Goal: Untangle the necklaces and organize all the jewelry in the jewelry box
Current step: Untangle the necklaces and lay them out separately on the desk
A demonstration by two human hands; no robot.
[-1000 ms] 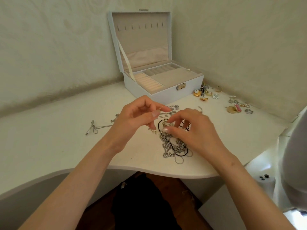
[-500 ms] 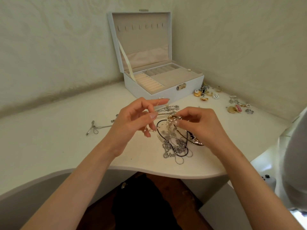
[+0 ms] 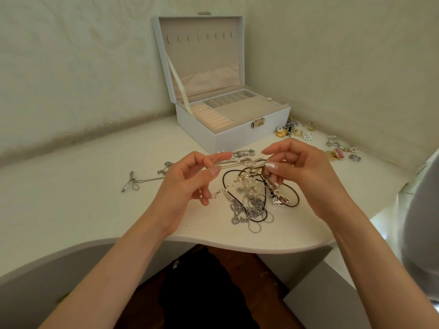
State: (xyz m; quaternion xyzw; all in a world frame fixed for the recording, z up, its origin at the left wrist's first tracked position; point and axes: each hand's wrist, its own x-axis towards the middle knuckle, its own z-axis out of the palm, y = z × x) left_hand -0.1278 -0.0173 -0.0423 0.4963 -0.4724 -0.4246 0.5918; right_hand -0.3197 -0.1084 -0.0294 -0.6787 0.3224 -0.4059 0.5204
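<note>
While both hands are lifted a little above the white table (image 3: 71,198), they work on the tangle of necklaces (image 3: 250,205). It lies near the front edge of the table, in front of the jewelry box (image 3: 237,138) and apart from it.

The left hand (image 3: 185,186) has its fingers curled and pinches some thin silver strands (image 3: 237,162) between thumb and index finger. A pearl strand (image 3: 244,184) reaches to its lower fingers, but I cannot tell if they hold it. The right hand (image 3: 306,172) pinches the other end of the thin strands at a knot, with the thumb against the curled fingers. The strands are stretched between the two hands.

Below the hands a black cord (image 3: 224,181) makes loops around the pearls, and a silver pendant (image 3: 280,199) lies just beside the thicker silver chain.

The jewelry box stands in the corner with its lid upright. A cream ring holder fills its left compartment. To the right of the box lie small jewelry pieces (image 3: 294,131), gold and silver. One separate silver chain (image 3: 142,181) lies on the table, to the left of the left hand.
</note>
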